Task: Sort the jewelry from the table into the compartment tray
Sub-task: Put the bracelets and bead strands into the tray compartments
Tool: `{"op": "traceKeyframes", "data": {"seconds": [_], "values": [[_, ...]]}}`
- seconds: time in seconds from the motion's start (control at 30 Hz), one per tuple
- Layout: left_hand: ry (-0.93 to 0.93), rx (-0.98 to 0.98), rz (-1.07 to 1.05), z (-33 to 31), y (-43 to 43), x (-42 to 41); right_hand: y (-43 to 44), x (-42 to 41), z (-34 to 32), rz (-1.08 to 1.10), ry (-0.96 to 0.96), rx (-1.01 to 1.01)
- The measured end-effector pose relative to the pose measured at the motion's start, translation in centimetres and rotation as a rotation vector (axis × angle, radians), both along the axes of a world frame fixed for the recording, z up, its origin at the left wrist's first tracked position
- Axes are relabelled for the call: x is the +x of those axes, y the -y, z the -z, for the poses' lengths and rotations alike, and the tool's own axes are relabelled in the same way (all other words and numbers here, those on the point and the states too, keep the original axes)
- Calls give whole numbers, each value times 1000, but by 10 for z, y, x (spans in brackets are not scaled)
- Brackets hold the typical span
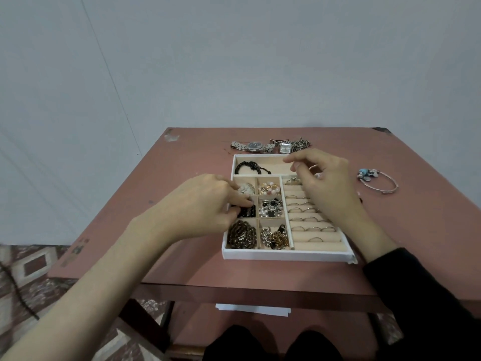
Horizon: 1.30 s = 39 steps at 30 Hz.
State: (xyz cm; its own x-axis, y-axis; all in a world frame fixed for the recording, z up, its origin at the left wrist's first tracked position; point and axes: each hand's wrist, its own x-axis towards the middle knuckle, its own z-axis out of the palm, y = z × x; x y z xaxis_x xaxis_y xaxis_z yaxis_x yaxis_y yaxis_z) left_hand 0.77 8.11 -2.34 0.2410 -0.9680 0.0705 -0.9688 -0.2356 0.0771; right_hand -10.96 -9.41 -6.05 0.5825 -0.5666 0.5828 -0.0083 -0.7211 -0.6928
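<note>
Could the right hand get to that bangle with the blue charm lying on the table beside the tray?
Probably yes. The bangle lies alone on bare table, right of the tray, and the right hand hovers over the tray's ring rows on that side with nothing between.

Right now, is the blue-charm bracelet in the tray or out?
Out: the bracelet lies on the table, right of the tray.

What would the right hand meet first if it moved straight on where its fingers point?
Probably the black bracelet in the far compartment of the tray; the right hand points left toward it, though its height above the tray is unclear.
</note>
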Motion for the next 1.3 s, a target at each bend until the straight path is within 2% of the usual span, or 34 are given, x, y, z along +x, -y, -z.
{"op": "traceKeyframes", "data": {"seconds": [0.1, 0.3, 0.4, 0.5, 0.6, 0.7, 0.87, 0.93, 1.03, 1.17, 1.3], "values": [[-161, -44, -34, -5, 6, 1, 4, -2, -1, 9, -13, 54], [-285, -175, 27, -11, 56, -20, 37, -34, -15, 65, -72, 57], [-309, -207, 73, -12, 87, -39, 64, -57, -22, 189, -224, 15], [-274, -242, 94, -9, 112, -56, 87, -80, -23, 283, -474, -57], [-161, -210, 102, -1, 132, -68, 95, -95, -16, 279, -642, -150], [-59, -139, 116, 9, 145, -79, 96, -99, -9, 297, -722, -199], [-28, -87, 115, 23, 160, -84, 96, -94, -7, 332, -787, -293], [-29, -79, 121, 25, 163, -83, 95, -93, -6, 358, -766, -327], [-68, -148, 127, 24, 165, -81, 99, -94, -4, 441, -604, -300], [-373, -364, 76, 15, 160, -78, 103, -92, -5, 533, -296, -207], [-599, -562, 43, -4, 151, -76, 95, -85, -10, 496, -53, -77]]}}
